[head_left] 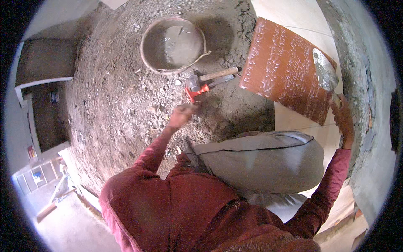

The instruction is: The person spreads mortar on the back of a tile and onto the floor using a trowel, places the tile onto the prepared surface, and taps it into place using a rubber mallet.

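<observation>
My right hand (344, 117) is wrapped round the handle of a trowel (325, 73), whose blade is coated with wet grey mortar. That blade lies over the right edge of a reddish-brown rectangular slab (281, 67) marked with white squiggles. Low over the rough ground, my left hand (182, 115) has its fingers curled together; what they hold, if anything, does not show. Just beyond it is an orange-handled tool (195, 92). Against that tool rests a hammer (218, 74) with a wooden handle and a metal head.
A round bucket (172, 46) holding grey wet mix stands on the gravelly ground (109, 92) ahead. Pale floor tiles (285, 113) lie under the slab. Along the right runs a rough grey wall (373, 168). A doorway (48, 117) opens at the far left.
</observation>
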{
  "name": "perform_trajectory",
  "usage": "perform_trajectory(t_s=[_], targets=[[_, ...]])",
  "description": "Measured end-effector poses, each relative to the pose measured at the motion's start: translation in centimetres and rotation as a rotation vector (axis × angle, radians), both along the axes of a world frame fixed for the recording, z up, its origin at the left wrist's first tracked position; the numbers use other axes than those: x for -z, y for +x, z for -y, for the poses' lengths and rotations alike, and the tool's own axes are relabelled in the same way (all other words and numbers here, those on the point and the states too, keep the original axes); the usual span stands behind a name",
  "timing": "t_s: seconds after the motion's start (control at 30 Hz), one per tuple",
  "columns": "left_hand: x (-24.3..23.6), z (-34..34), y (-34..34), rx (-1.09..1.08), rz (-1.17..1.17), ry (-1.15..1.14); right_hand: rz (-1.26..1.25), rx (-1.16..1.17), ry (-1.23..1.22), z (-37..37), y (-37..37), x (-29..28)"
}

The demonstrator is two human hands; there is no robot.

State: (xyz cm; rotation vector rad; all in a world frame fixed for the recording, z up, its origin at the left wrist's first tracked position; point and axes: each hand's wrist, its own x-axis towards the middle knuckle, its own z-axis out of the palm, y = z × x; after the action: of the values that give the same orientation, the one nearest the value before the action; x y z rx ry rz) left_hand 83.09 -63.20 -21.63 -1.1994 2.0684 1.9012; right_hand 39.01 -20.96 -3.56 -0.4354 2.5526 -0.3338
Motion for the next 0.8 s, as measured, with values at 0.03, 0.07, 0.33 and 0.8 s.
perform_trajectory(t_s=[0.03, 0.07, 0.33, 0.8], targets=[[0.6, 2.1, 2.8, -0.213, 0.027, -0.115, 0.096, 0.066, 0.074, 3.9, 0.9, -2.5], [2.9, 5.1, 5.5, -0.242, -0.125, -0.279, -0.042, -0.053, -0.056, 4.9, 0.0, -2.1], [4.8, 11.9, -4.2, -0.103, -0.206, -0.991, -0.226, -0.597, -0.358, 22.7, 0.5, -6.9], [7.9, 13.8, -5.4, -0.032, 0.143, -1.195, -0.761, -1.292, 0.089, 49.1, 10.9, 0.0]])
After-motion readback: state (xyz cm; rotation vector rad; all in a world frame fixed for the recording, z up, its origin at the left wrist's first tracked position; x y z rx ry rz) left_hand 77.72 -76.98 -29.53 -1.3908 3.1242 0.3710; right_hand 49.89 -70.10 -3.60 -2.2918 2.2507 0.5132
